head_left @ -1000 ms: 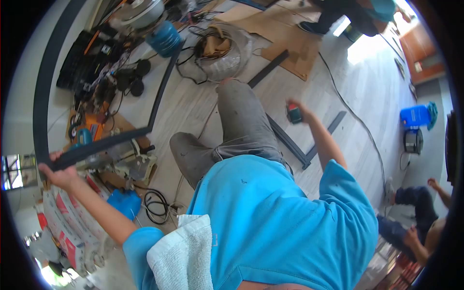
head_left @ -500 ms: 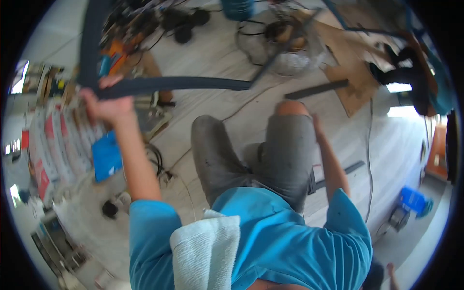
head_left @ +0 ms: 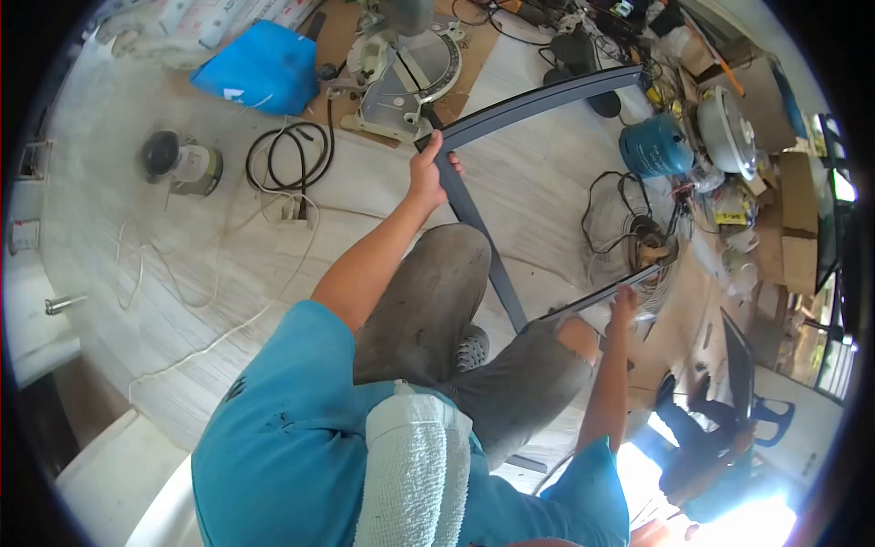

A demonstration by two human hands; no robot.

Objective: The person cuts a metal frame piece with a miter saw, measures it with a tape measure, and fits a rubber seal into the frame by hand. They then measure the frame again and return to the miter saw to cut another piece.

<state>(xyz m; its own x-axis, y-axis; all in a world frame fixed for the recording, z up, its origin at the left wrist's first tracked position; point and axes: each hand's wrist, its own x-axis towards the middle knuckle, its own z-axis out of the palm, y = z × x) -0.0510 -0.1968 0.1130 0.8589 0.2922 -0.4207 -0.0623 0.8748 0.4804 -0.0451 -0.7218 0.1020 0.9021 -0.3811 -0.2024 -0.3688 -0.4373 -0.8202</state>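
A dark grey three-sided frame of flat bars is held up over my knees. My left hand is wrapped round its upper left corner, thumb along the bar. One long bar runs from that corner to the upper right, another down toward my right knee, and a third out to the right. My right hand is at the lower edge of this third bar, near its far end. Its fingers are small and blurred, so I cannot tell whether they grip it. A white towel hangs over my blue shirt.
A miter saw stands on cardboard beyond my left hand, with a blue bag beside it. A coiled black hose and pale cords lie on the floor. At right are a blue canister, a wire coil and another person.
My view has swung left. My left hand still grips the frame's corner, with the frame now turned. My right hand has moved from beside my knee to the third bar.
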